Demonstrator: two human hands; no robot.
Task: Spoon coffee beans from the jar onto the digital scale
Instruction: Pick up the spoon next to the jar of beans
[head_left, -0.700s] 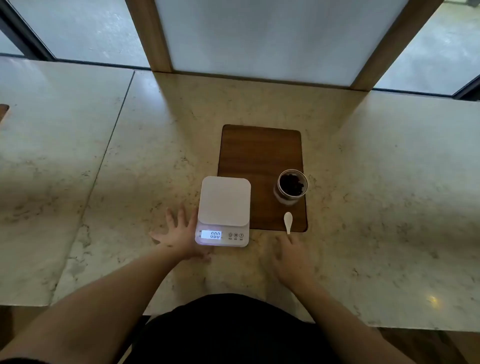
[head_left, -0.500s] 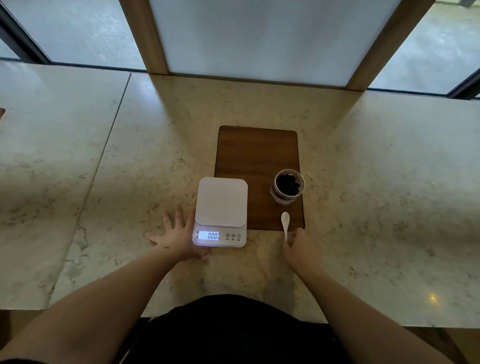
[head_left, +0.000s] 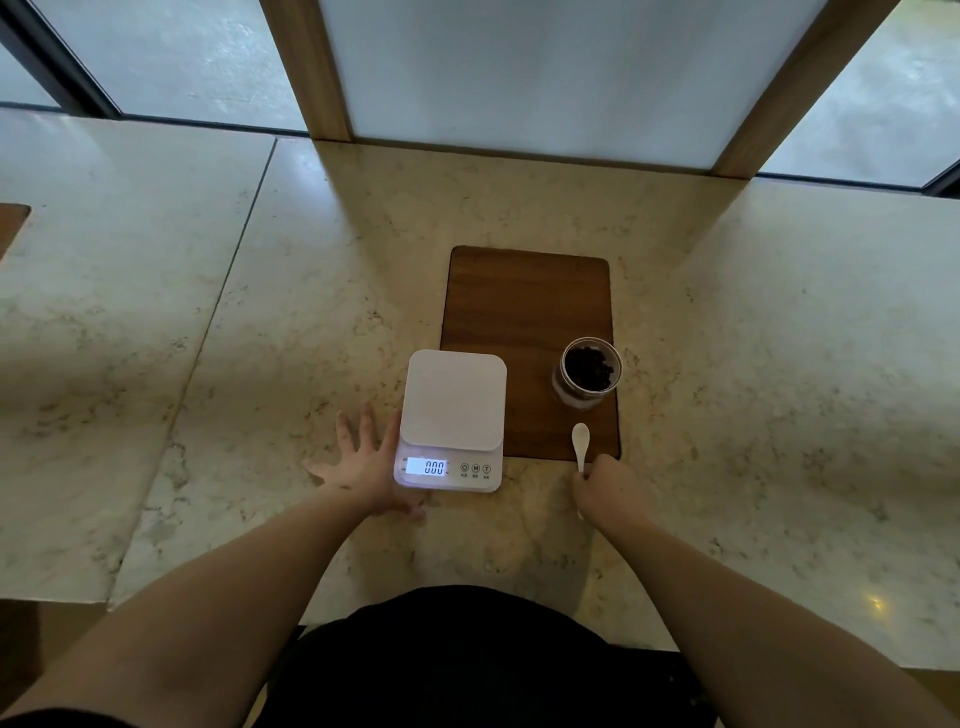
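R hand (head_left: 602, 483) pinches spoon (head_left: 580, 441) handle, bowl pointing away twd jar (head_left: 589, 371).

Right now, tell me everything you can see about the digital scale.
The digital scale is white, plastic-looking, with a bare square platform. Its front strip carries a lit display reading 000 and three round buttons. It sits flat on the marble counter, its far right corner overlapping the wooden board. The left hand rests open against its left side.
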